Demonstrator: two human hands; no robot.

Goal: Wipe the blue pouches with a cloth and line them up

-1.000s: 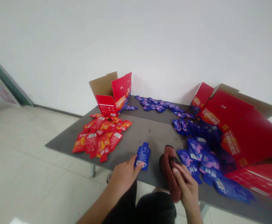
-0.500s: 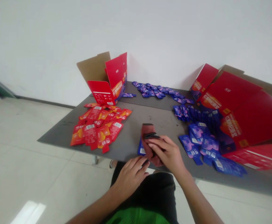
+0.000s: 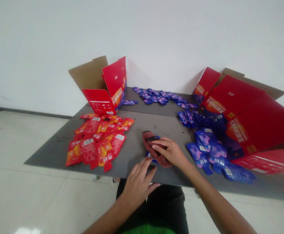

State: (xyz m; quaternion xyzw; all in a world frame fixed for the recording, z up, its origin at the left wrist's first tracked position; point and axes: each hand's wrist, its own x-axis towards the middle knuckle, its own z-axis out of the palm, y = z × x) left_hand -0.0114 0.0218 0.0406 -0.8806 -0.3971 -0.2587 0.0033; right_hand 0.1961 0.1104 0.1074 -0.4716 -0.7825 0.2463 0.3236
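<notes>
My right hand [image 3: 170,150] is closed on a reddish-brown cloth [image 3: 154,148] with a dark edge, pressing it over a blue pouch [image 3: 149,156] near the table's front edge. Most of that pouch is hidden under the cloth. My left hand [image 3: 138,178] lies beside it with fingers stretched out, its fingertips touching the pouch's near edge. To the left of the hands lies a pile of red and orange pouches [image 3: 92,151]. On the right are several blue and purple pouches [image 3: 217,152].
An open red carton [image 3: 98,97] stands at the back left of the grey table [image 3: 142,123]. Larger open red cartons [image 3: 239,97] fill the right side. Small purple packets [image 3: 156,97] lie along the back by the white wall [image 3: 156,42].
My right hand has moved the cloth down flatter over the blue pouch. My left hand has reached forward to the pouch's edge. The view has shifted slightly.
</notes>
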